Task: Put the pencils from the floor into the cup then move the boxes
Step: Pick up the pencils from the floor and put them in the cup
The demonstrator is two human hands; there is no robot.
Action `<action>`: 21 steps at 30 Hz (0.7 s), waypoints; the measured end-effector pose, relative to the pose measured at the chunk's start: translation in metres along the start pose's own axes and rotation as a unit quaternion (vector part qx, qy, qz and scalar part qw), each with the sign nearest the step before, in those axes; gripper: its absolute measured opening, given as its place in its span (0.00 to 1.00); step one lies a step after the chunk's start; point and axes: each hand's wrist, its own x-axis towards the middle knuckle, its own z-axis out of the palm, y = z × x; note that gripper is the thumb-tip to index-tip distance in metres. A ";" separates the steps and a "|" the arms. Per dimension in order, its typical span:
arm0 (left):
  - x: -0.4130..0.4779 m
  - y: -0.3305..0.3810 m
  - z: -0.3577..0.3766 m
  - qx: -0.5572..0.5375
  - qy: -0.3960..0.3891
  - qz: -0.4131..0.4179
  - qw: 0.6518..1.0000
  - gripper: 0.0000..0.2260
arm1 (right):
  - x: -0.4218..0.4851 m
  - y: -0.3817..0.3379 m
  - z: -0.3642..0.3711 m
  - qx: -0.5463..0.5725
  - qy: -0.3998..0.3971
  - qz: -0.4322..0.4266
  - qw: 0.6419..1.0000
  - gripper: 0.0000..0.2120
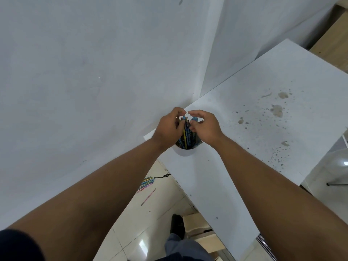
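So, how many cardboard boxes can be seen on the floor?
2. The first box lies on the floor beside the foot; the second box shows just nearer the camera. The table covers part of both, so more may be hidden.

Bright, even light, soft shadows. Glare on floor (143, 245). Wide-angle bend @ edges; img slightly soft.
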 end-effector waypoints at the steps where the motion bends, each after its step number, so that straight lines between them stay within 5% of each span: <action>1: -0.002 0.001 -0.003 -0.006 0.000 -0.001 1.000 0.11 | -0.002 -0.001 0.001 0.001 0.006 -0.002 1.000 0.16; 13: -0.068 -0.018 -0.060 0.004 0.040 0.008 0.999 0.10 | -0.051 -0.025 0.039 -0.003 0.053 -0.036 0.998 0.13; 21: -0.169 -0.060 -0.111 0.032 -0.005 -0.041 0.999 0.11 | -0.125 -0.037 0.107 -0.010 0.017 -0.058 0.998 0.12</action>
